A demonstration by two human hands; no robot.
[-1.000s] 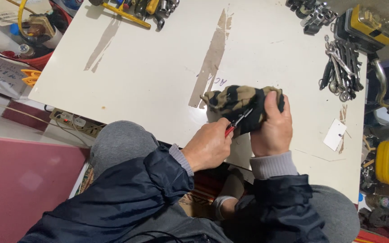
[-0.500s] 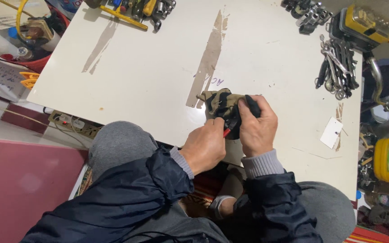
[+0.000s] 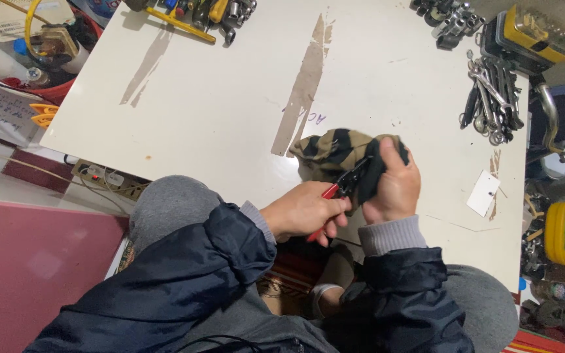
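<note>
While the right hand (image 3: 393,186) stayed clamped around the striped cloth bundle (image 3: 338,153), the bundle had swung back out toward the far side compared with half a second earlier, when it was bunched tight under the fingers; more tan-and-black fabric now showed. Left hand (image 3: 302,212) was closed on the red-handled pliers (image 3: 341,193), nose pushed into the bundle at the same spot as before. So the grip on both hadn't changed, only the cloth's angle: reads like the bundle was being turned around the pliers' bite rather than released.

Bundle sat at the near edge of the white desk (image 3: 230,111), just right of the brown scuff stripe (image 3: 305,82), partly lifted off the surface.

Hard to tell:
- what's inside the cloth, fully wrapped
- pliers' tip, buried in fabric, so can't say whether it was gripping anything
- right-hand fingertips, hidden behind the bundle

Elsewhere: wrenches (image 3: 492,104) far right, yellow-and-black case (image 3: 537,36) cut off at the top edge, white tag (image 3: 483,193) near right, yellow-handled tools (image 3: 191,16) at the far edge, cropped.
</note>
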